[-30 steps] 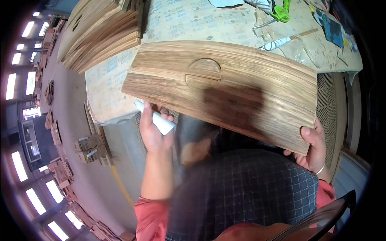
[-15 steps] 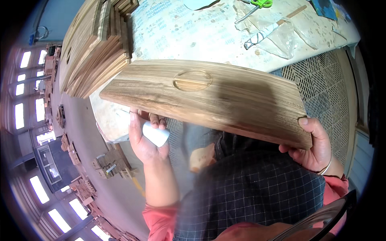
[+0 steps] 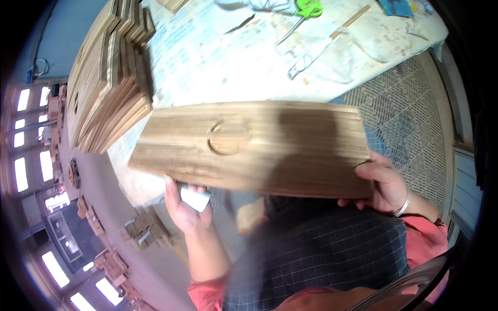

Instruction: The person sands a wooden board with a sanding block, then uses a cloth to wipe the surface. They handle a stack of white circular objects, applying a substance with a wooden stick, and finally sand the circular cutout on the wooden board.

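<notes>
A long wooden board with angled ends and a round recess spans the space between my hands, its broad face toward me. My right hand grips its right end, thumb on the face and fingers underneath. At the lower left edge, my left hand supports the board, with its fingers partly hidden behind it. A small white piece, roll-like in shape, is held in the left palm; its exact kind is unclear. A dark shadow covers the right half of the board.
Left of the board, a tall stack of similar wooden boards stands on the covered table. Green-handled scissors, a wooden stick and clear plastic lie farther back. A patterned mat covers the floor at right.
The board's right end has swung left and its face has turned more toward me. Both hands keep their hold. The table and stack have shifted within the view.
</notes>
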The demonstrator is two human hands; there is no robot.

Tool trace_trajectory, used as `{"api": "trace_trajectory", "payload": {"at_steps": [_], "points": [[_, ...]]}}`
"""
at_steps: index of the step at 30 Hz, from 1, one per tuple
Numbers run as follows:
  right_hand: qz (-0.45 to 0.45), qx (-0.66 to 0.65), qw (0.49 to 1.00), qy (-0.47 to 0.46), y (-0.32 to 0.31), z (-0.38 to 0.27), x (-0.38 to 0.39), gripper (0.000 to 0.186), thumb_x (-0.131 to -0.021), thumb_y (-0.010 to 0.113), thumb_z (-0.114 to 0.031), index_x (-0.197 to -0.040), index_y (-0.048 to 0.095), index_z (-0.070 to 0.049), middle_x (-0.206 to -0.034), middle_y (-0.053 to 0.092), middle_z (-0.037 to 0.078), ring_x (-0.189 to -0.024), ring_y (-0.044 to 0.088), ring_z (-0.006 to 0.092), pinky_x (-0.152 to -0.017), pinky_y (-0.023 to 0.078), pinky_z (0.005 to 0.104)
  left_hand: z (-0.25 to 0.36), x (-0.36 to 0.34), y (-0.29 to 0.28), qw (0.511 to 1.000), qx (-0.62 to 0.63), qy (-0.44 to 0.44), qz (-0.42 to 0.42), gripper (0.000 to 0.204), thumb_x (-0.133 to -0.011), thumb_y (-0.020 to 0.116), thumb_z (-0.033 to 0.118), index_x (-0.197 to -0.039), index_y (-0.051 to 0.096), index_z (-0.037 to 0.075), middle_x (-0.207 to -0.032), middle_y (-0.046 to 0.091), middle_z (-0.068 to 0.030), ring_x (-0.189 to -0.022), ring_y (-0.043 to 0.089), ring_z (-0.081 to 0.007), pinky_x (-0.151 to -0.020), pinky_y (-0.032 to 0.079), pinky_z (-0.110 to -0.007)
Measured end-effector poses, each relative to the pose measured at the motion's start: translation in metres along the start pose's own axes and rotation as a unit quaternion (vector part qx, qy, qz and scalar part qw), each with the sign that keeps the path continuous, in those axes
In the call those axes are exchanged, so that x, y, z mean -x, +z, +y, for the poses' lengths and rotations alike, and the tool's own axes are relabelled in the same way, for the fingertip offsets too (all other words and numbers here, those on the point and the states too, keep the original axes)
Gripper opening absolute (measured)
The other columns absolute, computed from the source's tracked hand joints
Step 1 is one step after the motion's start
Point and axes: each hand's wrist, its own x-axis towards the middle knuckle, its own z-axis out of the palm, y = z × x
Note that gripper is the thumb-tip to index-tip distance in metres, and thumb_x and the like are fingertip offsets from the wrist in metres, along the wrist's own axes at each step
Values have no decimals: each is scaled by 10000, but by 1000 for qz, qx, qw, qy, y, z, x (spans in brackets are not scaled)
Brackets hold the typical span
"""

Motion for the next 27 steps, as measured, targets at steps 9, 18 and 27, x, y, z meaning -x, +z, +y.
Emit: {"api": "trace_trajectory", "payload": {"at_steps": [9, 18, 27], "points": [[91, 45, 984, -145, -28, 17, -64, 289, -906, 657, -224, -1080, 519, -40, -912, 680, 87, -632, 678, 154, -457, 514, 213, -18, 15, -41, 990, -97, -104, -12, 254, -940, 570, 195, -1119, 539, 19, -874, 645, -107, -585, 551, -127, -466, 467, -243], [271, 732, 547, -302, -8, -55, -74, 360, -877, 619, -396, -742, 600, -63, -645, 604, 127, -638, 606, 353, -598, 500, 432, -13, 7, -24, 964, -249, -78, -50, 321, -932, 575, 149, -1205, 494, 1, -755, 560, -68, -535, 524, -113, -462, 477, -247], [144, 774, 379, -486, -3, -139, -155, 93, -802, 634, -122, -885, 674, -113, -975, 641, 60, -952, 579, 296, -846, 458, 403, 1, -48, 69, 936, -277, -70, -206, 458, -944, 566, 191, -1302, 397, -40, -859, 548, -83, -623, 552, -118, -521, 484, -248]]}}
